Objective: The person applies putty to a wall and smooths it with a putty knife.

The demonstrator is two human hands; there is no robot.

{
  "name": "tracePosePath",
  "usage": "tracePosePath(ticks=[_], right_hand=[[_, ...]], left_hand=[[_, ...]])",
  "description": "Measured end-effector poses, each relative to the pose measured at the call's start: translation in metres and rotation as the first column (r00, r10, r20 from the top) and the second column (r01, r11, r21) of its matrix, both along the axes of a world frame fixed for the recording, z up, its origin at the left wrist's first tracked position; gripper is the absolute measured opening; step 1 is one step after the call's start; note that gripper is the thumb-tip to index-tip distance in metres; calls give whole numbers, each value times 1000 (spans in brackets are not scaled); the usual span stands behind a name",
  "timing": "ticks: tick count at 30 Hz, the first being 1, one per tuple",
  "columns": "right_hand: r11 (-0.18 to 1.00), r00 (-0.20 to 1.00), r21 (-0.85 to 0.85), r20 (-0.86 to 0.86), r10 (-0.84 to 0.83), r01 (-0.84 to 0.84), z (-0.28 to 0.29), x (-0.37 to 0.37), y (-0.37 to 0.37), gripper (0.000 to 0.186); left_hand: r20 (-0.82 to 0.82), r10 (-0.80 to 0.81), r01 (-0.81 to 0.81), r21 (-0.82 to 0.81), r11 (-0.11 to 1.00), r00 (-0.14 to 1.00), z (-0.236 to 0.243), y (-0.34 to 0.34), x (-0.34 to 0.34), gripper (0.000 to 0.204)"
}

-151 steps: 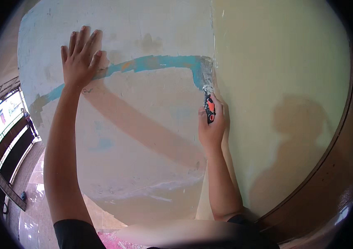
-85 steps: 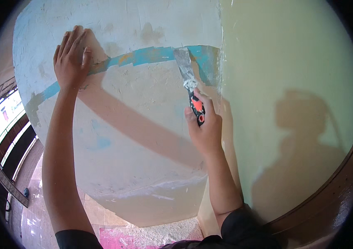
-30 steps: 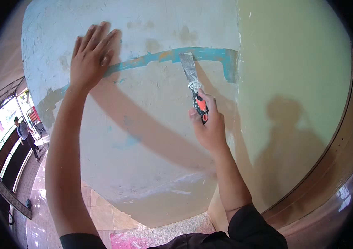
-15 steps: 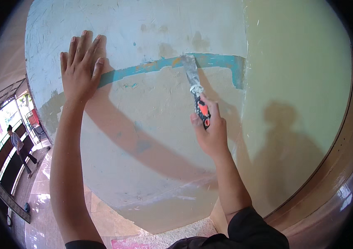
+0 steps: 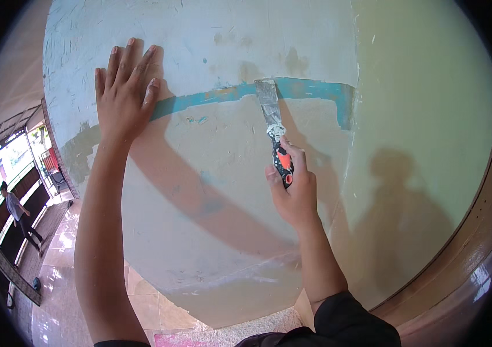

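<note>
My left hand (image 5: 124,89) lies flat on the wall, fingers spread, holding nothing. My right hand (image 5: 295,191) grips the black and orange handle of a putty knife (image 5: 270,104). White material is crusted where its blade meets the handle. The blade points upward, and its tip is over the turquoise strip (image 5: 309,88). This strip of exposed paint curves across the wall (image 5: 240,179), between a pale bluish-white area above and a beige one below. Orange-brown patches show within it. Both arms cast shadows on the wall.
A yellow-green wall section (image 5: 425,87) adjoins at the right, bearing a head-and-shoulders shadow. A brown ledge (image 5: 460,260) curves along the lower right. Floor tiles (image 5: 61,277) and a white fuzzy mat (image 5: 251,329) lie below. At far left, another person (image 5: 17,214) walks beside a dark fence.
The putty knife has moved slightly left along the turquoise strip. My left hand stays at the same spot on the wall while the view has shifted. The person in the background has moved.
</note>
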State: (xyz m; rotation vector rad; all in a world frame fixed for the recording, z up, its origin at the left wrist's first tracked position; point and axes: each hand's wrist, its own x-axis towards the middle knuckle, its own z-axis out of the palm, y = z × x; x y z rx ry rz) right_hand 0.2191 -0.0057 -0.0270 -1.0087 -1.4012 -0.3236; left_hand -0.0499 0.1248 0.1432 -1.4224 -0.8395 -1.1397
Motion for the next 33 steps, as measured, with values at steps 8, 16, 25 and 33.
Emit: tracePosePath(ticks=[8,16,25,33], right_hand=[[999,1000,-24,3,29,-29,0,-3,-1,53],[996,998,-84,51,-21,26,-2,-12,2,53],[999,996,-43,88,-9,13,-2,-32,9,56],[999,990,22,139,-37,34,-11,-40,17,58]], left_hand=[[11,-15,15,1,1000,1000,0,1,4,52],[-2,20,-20,2,1000,1000,1,5,1,52],[4,-21,21,8,1000,1000,1,4,0,53],[-1,-46,46,15,999,999,0,1,1,53]])
